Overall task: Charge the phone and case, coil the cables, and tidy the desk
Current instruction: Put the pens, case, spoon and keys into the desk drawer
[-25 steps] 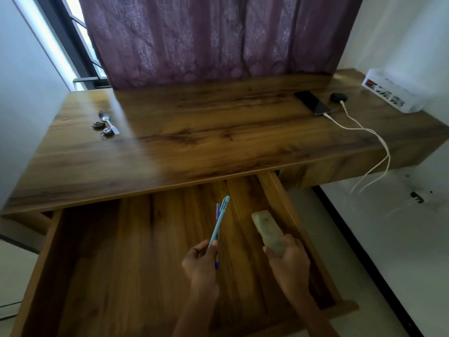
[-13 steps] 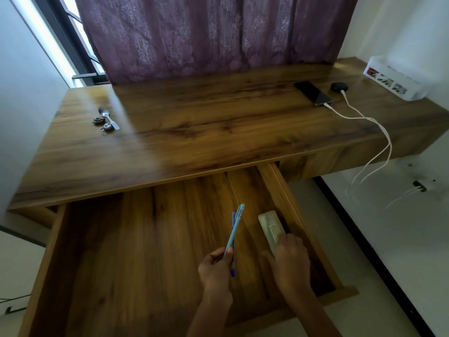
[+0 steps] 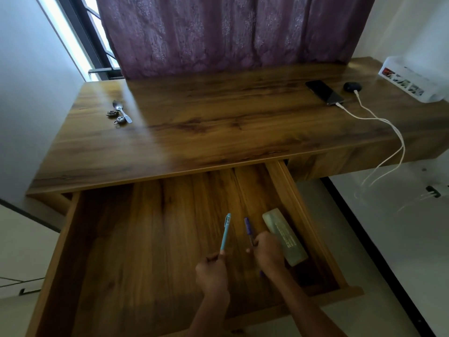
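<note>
in the open drawer (image 3: 145,239), a light blue pen (image 3: 225,233) is pinched by the curled fingers of the left hand (image 3: 212,271). a purple pen (image 3: 248,229) is gripped by the right hand (image 3: 268,254), just beside a pale green box (image 3: 284,235) laid along the drawer's right side. on the table (image 3: 218,132), far right, the phone (image 3: 324,92) and the small dark case (image 3: 352,87) are each met by white cables (image 3: 385,120).

Wooden desk (image 3: 218,132) against purple curtain (image 3: 230,32); drawer (image 3: 121,239) pulled out; daylit window (image 3: 92,27) at left; white walls (image 3: 29,81); pale floor (image 3: 379,317).
</note>
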### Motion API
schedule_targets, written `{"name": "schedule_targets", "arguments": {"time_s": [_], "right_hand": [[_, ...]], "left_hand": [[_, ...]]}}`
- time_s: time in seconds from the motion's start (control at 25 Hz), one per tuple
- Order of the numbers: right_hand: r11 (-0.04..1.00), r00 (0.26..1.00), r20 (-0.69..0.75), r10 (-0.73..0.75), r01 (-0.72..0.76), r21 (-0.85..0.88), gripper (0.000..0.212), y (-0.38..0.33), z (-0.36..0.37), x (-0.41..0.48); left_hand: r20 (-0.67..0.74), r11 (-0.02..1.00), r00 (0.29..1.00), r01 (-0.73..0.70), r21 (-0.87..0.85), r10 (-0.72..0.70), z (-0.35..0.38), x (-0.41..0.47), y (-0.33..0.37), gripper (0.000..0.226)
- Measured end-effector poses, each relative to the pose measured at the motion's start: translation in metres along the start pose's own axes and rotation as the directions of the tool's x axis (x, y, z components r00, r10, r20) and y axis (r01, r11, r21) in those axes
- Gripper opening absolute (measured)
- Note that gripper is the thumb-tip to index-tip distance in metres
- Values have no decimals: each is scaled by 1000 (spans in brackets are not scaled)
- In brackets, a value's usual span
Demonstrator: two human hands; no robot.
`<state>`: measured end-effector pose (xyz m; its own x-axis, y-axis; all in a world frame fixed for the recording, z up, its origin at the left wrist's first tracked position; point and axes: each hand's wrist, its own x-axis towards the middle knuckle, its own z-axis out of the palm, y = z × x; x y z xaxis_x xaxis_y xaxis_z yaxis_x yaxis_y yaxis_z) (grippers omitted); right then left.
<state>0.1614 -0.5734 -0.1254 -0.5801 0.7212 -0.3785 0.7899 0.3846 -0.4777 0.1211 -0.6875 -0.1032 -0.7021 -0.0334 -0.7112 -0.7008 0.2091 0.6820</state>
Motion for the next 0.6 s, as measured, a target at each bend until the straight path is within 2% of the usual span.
{"name": "schedule_targets", "arguments": {"time_s": [0.08, 0.16, 0.24, 0.32, 0.44, 0.6], "right_hand": [[997, 1000, -7, -11, 11, -82, 20, 2, 8, 4], [995, 1000, -19, -9, 7, -97, 20, 3, 11, 6], [996, 999, -32, -12, 9, -84, 16, 6, 14, 8], [998, 999, -39, -20, 18, -52, 12, 8, 15, 9], [998, 998, -40, -38, 36, -49, 8, 11, 16, 7], [998, 995, -74, -65, 65, -7, 14, 6, 12, -3]], "left_hand": [[-16, 988, 997, -75, 137, 78, 2, 0, -4, 12], [15, 921, 982, -183, 343, 190, 6, 4, -8, 18], [86, 795, 958, -277, 540, 275, 11, 5, -13, 19], [166, 651, 923, -364, 666, 347, 15, 6, -16, 19], [268, 503, 878, -453, 736, 397, 19, 9, -18, 20], [336, 457, 867, -483, 747, 367, 17, 13, -20, 20]]}}
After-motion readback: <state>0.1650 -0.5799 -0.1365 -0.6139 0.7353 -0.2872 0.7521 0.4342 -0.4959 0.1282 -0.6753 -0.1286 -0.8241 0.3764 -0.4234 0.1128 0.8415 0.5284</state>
